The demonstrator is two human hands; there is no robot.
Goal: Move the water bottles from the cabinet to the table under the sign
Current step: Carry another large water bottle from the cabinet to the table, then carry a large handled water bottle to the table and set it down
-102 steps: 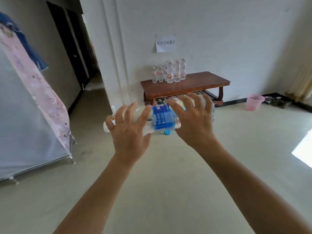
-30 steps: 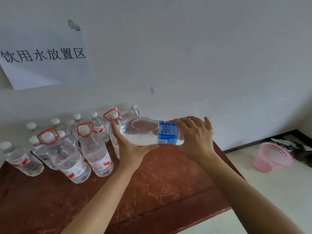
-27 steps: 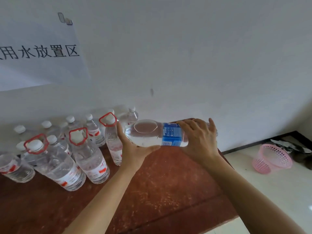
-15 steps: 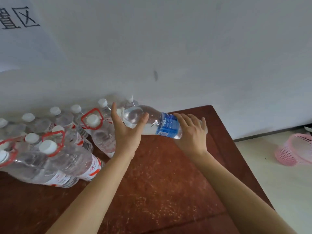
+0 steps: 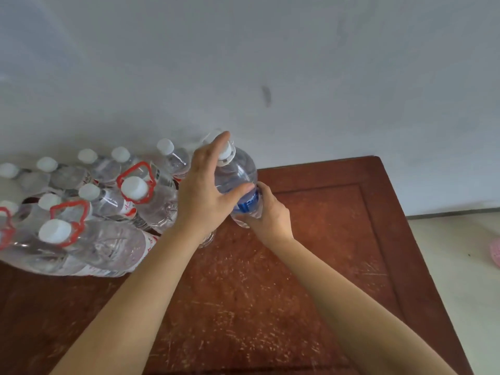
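While both hands grasp it, the clear plastic water bottle with a blue label (image 5: pixel 239 171) stands nearly upright over the rear part of the reddish-brown wooden table (image 5: pixel 324 239), just right of the bottles already grouped there. Its neck leans slightly toward the wall.

**Grip state**
- Left hand (image 5: pixel 204 196): curled round the domed shoulder of the bottle. The thumb lies across the front of the shoulder; the index finger extends upward beside the ribbed white screw cap (image 5: pixel 226 152).
- Right hand (image 5: pixel 270 215): clasped round the lower cylindrical body, at and below the blue label band (image 5: pixel 247 203).
- Base contact: the bottom of the bottle is hidden behind the hands, so contact with the tabletop cannot be determined.

**Surroundings**
- Tabletop: smooth finish with many fine pale scratches; a recessed centre panel is framed by a raised flat border.
- Grouped clear plastic bottles (image 5: pixel 159 204): packed closely at the left rear of the table, against the wall. All carry white caps; several show red-and-white labels. The larger ones have ridged bodies and red plastic loop handles (image 5: pixel 139 165) round the neck.
- Pale matte wall (image 5: pixel 324 77): flat, with one dark oval smudge (image 5: pixel 266 96) above the held bottle.
- Pale floor (image 5: pixel 454 266): visible right of the table, with a pink object (image 5: pixel 496 253) cut off by the frame edge.
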